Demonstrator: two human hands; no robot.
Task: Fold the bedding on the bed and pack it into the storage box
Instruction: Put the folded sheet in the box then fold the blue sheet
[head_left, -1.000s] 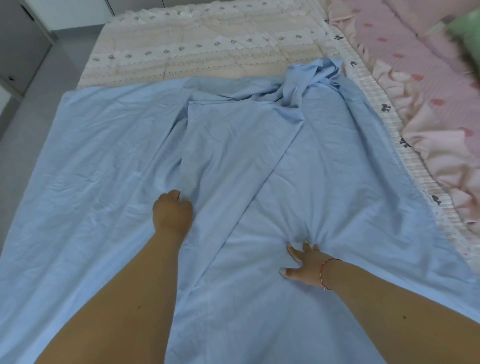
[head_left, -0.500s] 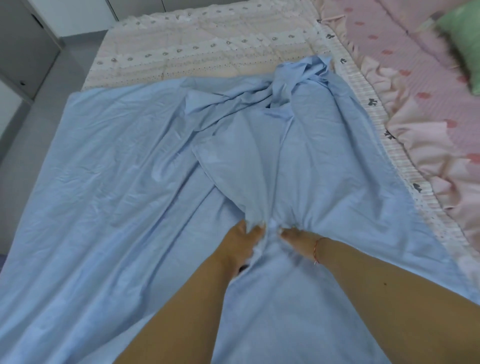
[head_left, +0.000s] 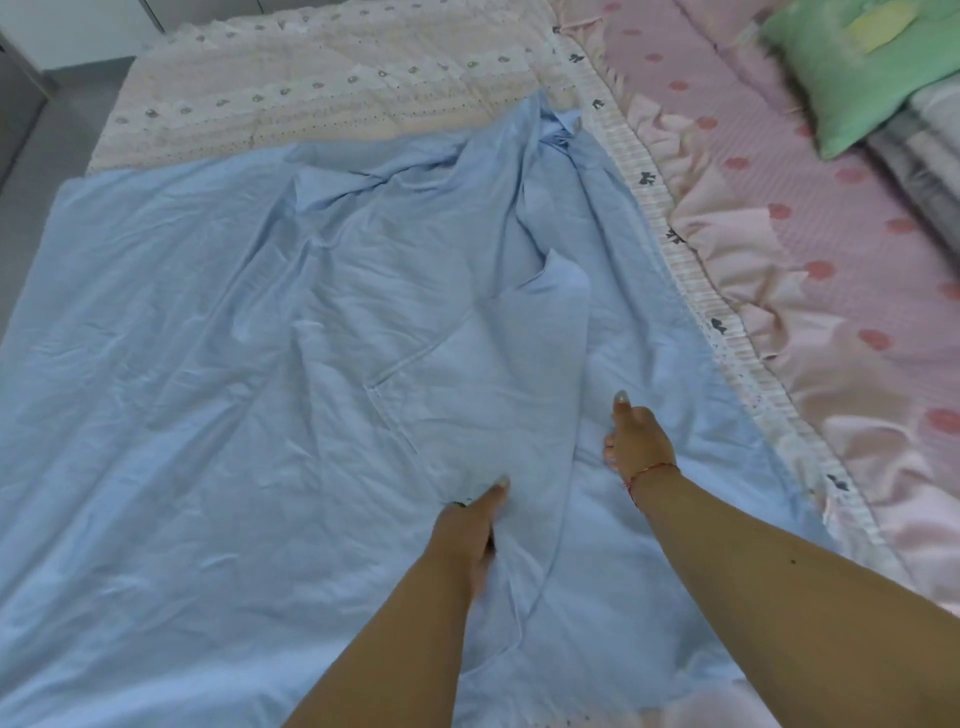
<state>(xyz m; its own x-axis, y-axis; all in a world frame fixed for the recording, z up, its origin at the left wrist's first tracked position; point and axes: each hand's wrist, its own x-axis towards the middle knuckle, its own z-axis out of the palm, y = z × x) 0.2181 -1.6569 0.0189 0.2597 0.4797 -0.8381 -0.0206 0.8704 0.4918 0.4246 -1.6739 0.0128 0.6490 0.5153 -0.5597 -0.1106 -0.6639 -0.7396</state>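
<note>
progress: early | blue sheet (head_left: 208, 364) spread, rumpled mid-bed, we see no fold | left hand (head_left: 470, 525) pinching sheet | right hand (head_left: 636, 441) closed on sheet, thumb up | storage box unseen

Sheet (head_left: 218, 415): plain light blue, no print at all.
Quilt (head_left: 322, 98), beyond the sheet: beige and cream bands with rows of small grey motifs.
Ruffled cover (head_left: 831, 249), right of the sheet: pale pink with darker pink dots, striped edge carrying little dark bows.
Pillow (head_left: 852, 67), beyond the ruffled cover: mint green, yellow patch.
Wrist cord (head_left: 649, 472): red.
</note>
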